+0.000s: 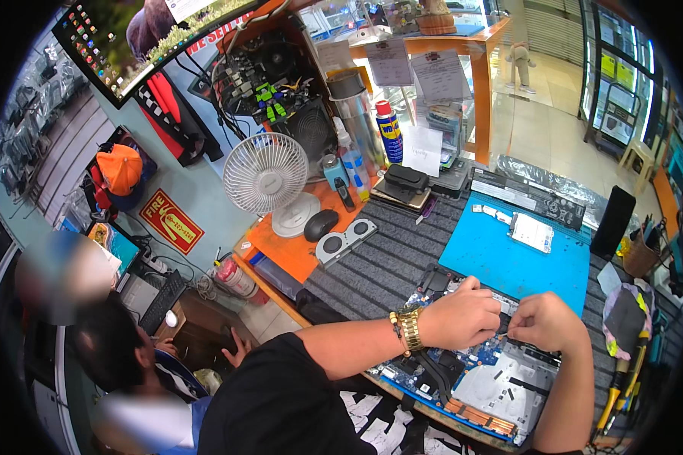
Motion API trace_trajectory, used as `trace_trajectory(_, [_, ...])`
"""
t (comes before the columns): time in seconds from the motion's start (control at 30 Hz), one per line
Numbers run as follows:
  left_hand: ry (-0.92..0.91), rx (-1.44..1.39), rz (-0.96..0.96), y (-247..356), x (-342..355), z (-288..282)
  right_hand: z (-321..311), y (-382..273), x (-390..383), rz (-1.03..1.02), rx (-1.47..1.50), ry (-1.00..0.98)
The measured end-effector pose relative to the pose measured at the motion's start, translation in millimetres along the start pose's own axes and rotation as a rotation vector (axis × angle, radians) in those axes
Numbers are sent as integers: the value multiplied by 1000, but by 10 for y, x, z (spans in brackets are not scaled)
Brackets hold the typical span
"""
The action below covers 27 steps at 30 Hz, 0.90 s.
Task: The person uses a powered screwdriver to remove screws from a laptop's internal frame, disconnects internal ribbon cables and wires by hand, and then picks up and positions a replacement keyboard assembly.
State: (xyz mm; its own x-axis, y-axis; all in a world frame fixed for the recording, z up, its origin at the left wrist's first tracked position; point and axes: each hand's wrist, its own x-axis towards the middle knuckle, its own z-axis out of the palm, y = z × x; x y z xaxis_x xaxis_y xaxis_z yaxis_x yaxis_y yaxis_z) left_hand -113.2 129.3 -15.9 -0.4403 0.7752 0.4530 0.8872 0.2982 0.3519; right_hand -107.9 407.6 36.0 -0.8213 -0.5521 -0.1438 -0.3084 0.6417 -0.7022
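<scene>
An opened laptop (501, 387) lies on the bench under my hands, its blue circuit board, black heat pipes and copper fins (478, 417) exposed. My left hand (463, 315), with a gold watch (410, 328) at the wrist, reaches across over the board, fingers curled closed. Just to its right, my right hand (546, 322) is pinched closed over the laptop. The fingertips of both hands nearly meet; whatever is between them is too small or hidden to make out.
A blue mat (470, 258) behind the laptop bears a silver drive (531, 232). A laptop battery (527, 197) lies beyond it. On the left stand a fan (265, 174), a mouse (321, 225) and a speaker pair (347, 241). Screwdrivers (622, 387) lie right. A person (114, 341) sits at left.
</scene>
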Motion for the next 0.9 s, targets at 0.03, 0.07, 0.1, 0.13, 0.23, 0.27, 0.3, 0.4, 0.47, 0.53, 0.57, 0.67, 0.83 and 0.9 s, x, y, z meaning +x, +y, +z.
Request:
trace_trajectory(0.03, [-5,1,-3,0,-1,0,2,10,0,19,6,-5])
trace_trajectory(0.07, [-10,5,-4,-1,-1,-1,4,20,2,24,0,-6])
trace_trajectory(0.1, [-9,2,-5,-1,0,-3,7,26,3,7,-15,-4])
trace_trajectory(0.13, [-9,2,-6,1,-1,-3,10,33,3,25,-10,-12])
trace_trajectory(0.23, [-12,4,-11,3,-1,-8,11,42,13,17,-13,-17])
trace_trajectory(0.27, [-17,7,-13,3,0,-10,11,43,15,20,-9,-14])
trace_trajectory(0.3, [-15,5,-11,3,0,-9,12,44,14,10,-18,-10])
trace_trajectory(0.4, [-13,9,-2,2,0,-9,13,47,13,7,-2,-13])
trace_trajectory(0.47, [-8,15,8,2,1,-9,13,50,12,24,8,-12])
trace_trajectory(0.53, [-21,15,3,1,-1,-9,16,53,13,19,9,-8])
trace_trajectory(0.57, [-27,18,3,4,-2,-12,18,49,11,15,10,-6])
trace_trajectory(0.67, [-22,21,11,1,1,-12,18,43,7,16,23,-4])
trace_trajectory(0.83, [-14,14,10,3,-2,-8,11,27,5,22,27,-5])
trace_trajectory(0.9, [-4,11,13,6,1,1,10,26,5,0,7,-2])
